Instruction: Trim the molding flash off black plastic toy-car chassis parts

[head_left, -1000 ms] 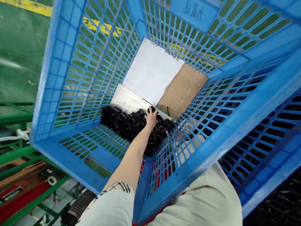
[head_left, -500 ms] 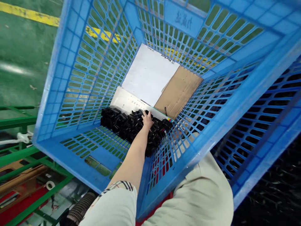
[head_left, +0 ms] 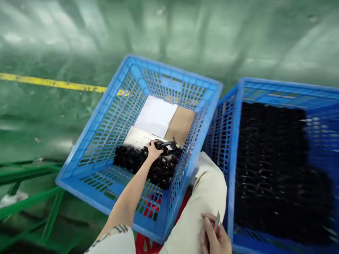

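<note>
My left hand reaches into the blue plastic basket, its fingers closed on a black plastic part. That part is held tilted just above a pile of similar black parts on the basket's bottom. At the lower right, by my trouser leg, my right hand is closed around a craft knife. Its pointed metal blade sticks up, and a bit of red handle shows between the fingers.
White sheets and brown cardboard line the basket's bottom. A second blue basket at right holds many black parts. Green metal bars stand at lower left. A yellow line crosses the green floor.
My left hand, earlier spread on the pile, now grips one black part raised above it. The view has drawn back, and my right hand with the knife has come into sight.
</note>
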Demonstrator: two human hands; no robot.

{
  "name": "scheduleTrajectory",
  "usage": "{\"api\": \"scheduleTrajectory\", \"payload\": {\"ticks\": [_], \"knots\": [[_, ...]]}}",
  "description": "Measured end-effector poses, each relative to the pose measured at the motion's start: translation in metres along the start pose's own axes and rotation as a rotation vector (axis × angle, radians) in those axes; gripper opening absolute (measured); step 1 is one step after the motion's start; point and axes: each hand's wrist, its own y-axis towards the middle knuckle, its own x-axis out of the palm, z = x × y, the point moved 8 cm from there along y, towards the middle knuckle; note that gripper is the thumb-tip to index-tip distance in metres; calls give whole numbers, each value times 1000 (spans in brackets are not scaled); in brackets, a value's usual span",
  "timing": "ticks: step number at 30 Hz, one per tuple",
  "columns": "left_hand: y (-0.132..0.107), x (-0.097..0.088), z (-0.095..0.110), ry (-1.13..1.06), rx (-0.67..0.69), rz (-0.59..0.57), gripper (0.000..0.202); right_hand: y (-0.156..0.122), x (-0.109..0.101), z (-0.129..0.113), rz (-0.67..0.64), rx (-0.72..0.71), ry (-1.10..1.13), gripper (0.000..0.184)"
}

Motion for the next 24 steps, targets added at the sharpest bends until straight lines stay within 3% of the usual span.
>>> {"api": "scheduleTrajectory", "payload": {"ticks": [3, 5, 7, 10, 12, 13, 16, 19, 21, 24], "knots": [[-42, -48, 81, -88, 215, 24, 59, -27, -29, -1, 63, -120, 100, 55], [-82, -74, 154, -149, 423, -1, 61, -55, -61, -3, 126, -251, 137, 51], [-143, -97, 239, -274, 711, 0, 63, -91, -101, -1, 209, -355, 164, 46], [-283, -114, 360, -479, 1136, -36, 69, -154, -177, 9, 373, -436, 251, 43], [-405, -107, 418, -544, 1366, -139, 70, -204, -239, 22, 531, -491, 348, 42], [-471, -100, 438, -586, 1466, -193, 70, -230, -272, 31, 621, -519, 399, 42], [-660, -60, 460, -649, 1617, -449, 68, -306, -363, 74, 878, -593, 562, 41], [-807, 6, 451, -634, 1574, -742, 68, -360, -438, 125, 1080, -646, 690, 45], [-879, 50, 438, -599, 1561, -881, 67, -380, -480, 156, 1199, -644, 757, 49], [-951, 101, 420, -542, 1584, -955, 64, -391, -534, 190, 1333, -622, 842, 56]]}}
